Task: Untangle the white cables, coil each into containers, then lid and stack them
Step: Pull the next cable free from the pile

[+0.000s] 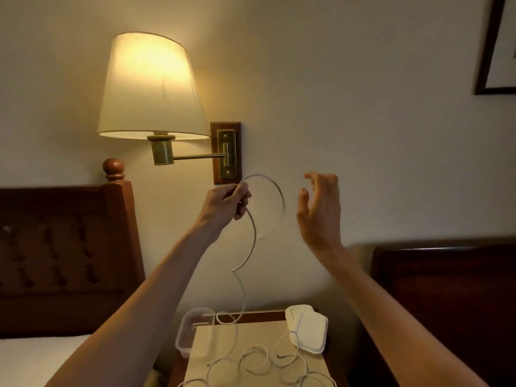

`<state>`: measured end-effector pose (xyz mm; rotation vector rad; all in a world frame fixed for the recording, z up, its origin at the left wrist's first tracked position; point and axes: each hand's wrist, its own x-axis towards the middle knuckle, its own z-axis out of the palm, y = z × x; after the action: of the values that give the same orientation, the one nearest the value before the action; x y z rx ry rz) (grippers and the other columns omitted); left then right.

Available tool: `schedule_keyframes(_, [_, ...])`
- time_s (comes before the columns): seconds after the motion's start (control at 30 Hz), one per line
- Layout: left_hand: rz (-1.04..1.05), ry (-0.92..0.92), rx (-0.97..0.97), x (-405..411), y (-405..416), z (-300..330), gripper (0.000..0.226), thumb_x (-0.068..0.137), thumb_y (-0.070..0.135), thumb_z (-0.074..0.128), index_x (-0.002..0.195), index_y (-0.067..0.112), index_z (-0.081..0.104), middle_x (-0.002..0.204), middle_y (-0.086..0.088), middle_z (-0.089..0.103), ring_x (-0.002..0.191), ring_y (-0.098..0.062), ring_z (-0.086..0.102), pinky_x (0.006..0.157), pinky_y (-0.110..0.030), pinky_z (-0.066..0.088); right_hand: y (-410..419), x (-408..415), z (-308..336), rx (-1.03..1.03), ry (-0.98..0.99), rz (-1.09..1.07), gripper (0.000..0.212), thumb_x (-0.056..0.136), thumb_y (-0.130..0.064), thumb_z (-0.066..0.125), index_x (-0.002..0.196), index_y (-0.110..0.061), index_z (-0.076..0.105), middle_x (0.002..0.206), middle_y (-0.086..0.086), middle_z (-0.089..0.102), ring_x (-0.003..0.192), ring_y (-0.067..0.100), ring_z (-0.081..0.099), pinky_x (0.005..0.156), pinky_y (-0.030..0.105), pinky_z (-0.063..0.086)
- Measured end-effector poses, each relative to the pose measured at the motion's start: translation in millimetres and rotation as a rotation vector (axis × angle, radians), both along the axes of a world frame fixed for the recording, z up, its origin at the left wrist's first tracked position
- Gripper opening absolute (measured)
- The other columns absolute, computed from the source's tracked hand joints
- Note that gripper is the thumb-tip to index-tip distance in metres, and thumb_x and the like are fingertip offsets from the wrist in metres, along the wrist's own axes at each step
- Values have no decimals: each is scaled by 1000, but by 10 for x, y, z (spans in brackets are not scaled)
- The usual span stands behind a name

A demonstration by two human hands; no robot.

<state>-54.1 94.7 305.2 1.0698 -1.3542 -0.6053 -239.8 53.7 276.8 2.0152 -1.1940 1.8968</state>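
Left hand (227,201), raised before the wall beside the lamp (152,88), pinches a white cable (252,236) in curled fingers; the cable arcs above the hand and hangs down to loose loops on the tabletop (251,356). Right hand (321,210) is raised just beside the arc with fingers relaxed and spread, holding nothing. On the tabletop, a clear container (192,331) sits at left and white lids (307,328) lie at right, the loops between them.
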Motion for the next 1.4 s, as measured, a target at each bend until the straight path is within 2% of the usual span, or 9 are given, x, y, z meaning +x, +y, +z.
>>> schedule_keyframes(0.17, [34,148,-1,-89,67,232,29,96,30,57,87,5,70,69,-4,60,59,-13,55,52,-24,46,285,477,-174,886,-120,836,36,103,-37,41,108,-7,60,79,1,61,75,18,61,71,25,48])
schedule_keyframes(0.27, [162,183,-8,68,105,196,31,96,35,56,81,11,68,65,0,58,54,-9,51,47,-22,41,309,430,-241,964,-268,1249,33,107,-30,30,93,-11,53,60,-3,33,51,11,33,52,22,38])
schedule_keyframes(0.43, [559,442,-65,760,100,247,30,96,38,57,73,19,63,65,2,58,52,-8,47,45,-23,36,186,113,-324,882,55,1012,38,107,-32,30,87,-13,57,57,-5,36,49,9,30,47,21,29])
schedule_keyframes(0.67, [702,-744,471,588,298,8,28,98,29,55,102,2,60,92,-11,59,78,-19,57,64,-29,46,48,322,66,563,241,644,38,105,-29,37,76,-17,57,56,-7,43,47,4,35,50,19,31])
schedule_keyframes(0.87, [26,-370,32,122,366,-227,23,100,13,48,118,7,61,102,-10,65,67,-21,69,49,-30,55,78,508,259,461,448,597,32,105,-19,40,79,-17,59,67,-14,54,63,2,51,61,13,39])
schedule_keyframes(0.97, [157,-514,-183,178,343,-212,15,97,15,54,95,9,68,74,-2,64,59,-8,61,57,-22,50,98,429,230,574,362,739,37,106,-25,36,78,-17,59,54,-14,47,47,-1,44,51,11,34])
schedule_keyframes(1.13, [451,-568,-292,578,378,-48,17,97,20,56,103,13,70,95,5,66,83,-3,57,71,-4,37,23,42,-45,763,227,876,39,107,-32,31,81,-17,55,54,-9,39,47,6,32,45,18,29])
schedule_keyframes(1.3, [458,-458,-56,848,388,8,14,97,16,55,100,17,69,85,5,64,69,-5,57,61,-16,41,-21,-182,-80,785,165,822,38,107,-29,32,74,-18,50,53,-8,35,45,7,27,41,19,23])
schedule_keyframes(1.4, [277,-696,390,755,455,157,48,93,10,60,138,21,46,125,1,58,73,-11,62,55,-20,46,32,-88,157,736,191,807,39,106,-26,34,72,-16,50,50,-9,37,42,6,29,39,17,24])
